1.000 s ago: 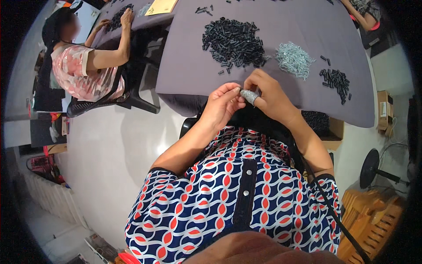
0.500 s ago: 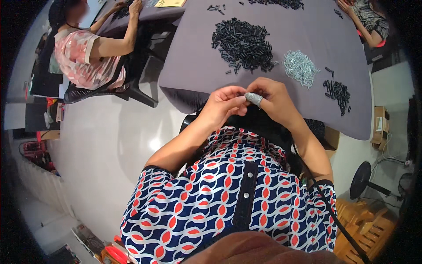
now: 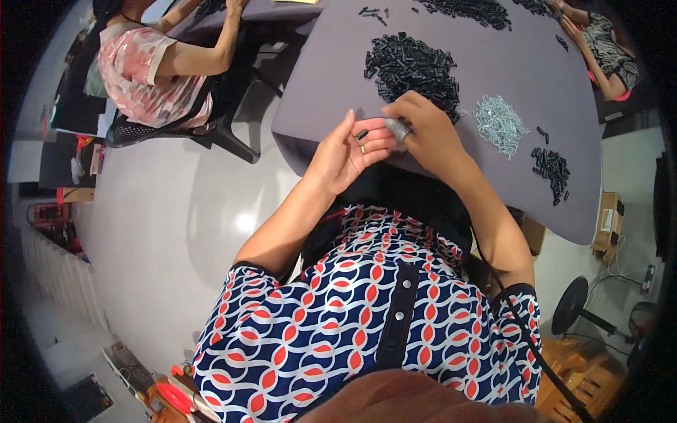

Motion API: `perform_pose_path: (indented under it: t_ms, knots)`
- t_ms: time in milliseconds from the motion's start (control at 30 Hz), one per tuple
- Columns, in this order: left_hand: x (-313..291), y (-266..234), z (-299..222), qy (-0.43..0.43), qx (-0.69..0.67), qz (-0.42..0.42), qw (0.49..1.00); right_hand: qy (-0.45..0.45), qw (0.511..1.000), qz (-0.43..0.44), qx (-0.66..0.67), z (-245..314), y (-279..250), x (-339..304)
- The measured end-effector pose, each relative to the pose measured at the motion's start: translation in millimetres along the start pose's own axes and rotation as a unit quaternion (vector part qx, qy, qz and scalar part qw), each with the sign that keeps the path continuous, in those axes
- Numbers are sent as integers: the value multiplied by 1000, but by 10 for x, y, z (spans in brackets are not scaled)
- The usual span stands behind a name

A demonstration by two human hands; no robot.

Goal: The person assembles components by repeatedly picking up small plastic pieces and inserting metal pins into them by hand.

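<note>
My left hand (image 3: pixel 350 150) is turned palm up with its fingers stretched out, and a ring circles one finger. Across those fingers lies a small black cylindrical piece (image 3: pixel 362 134). Close above the left fingertips, my right hand (image 3: pixel 427 134) is curled, its thumb covered by a grey wrap (image 3: pixel 397 129). Blur and the bent fingers hide whatever the right hand may hold. Just beyond both hands, a large heap of similar black pieces (image 3: pixel 412 70) lies on the table. A pile of small silvery screw-like parts (image 3: pixel 499 125) is to its right.
A grey cloth covers the table (image 3: pixel 328 77). A smaller black pile (image 3: pixel 551 169) lies near its right edge. One co-worker (image 3: pixel 151 70) sits at the left, another (image 3: pixel 599 49) at the far right. Cardboard boxes (image 3: pixel 608 222) and a black fan-like disc (image 3: pixel 570 305) stand on the right.
My hands were together at their fingertips. Now the left palm has opened upward, showing the black piece on its fingers, and the right hand has lifted and turned. The view has shifted slightly.
</note>
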State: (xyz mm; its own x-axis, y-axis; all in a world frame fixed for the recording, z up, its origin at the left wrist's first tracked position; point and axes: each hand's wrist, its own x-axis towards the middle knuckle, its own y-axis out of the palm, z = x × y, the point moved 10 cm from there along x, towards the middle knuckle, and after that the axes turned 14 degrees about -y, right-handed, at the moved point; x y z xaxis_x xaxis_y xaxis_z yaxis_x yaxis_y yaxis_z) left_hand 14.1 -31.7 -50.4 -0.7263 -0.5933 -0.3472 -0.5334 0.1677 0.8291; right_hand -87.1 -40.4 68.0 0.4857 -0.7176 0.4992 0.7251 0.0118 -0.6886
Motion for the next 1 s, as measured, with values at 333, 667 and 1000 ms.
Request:
perform_pose_path:
  t_ms: [333, 667, 1000]
  knots:
    - [-69, 343, 171, -9, 41, 23, 999, -88, 995, -6, -36, 269, 173, -131]
    - [-149, 491, 107, 45, 96, -55, 993, -2, 987, -122, 103, 73, -182, -359]
    - [15, -78, -43, 6, 128, -139, 982, 62, 993, -76, -59, -291, -492, -279]
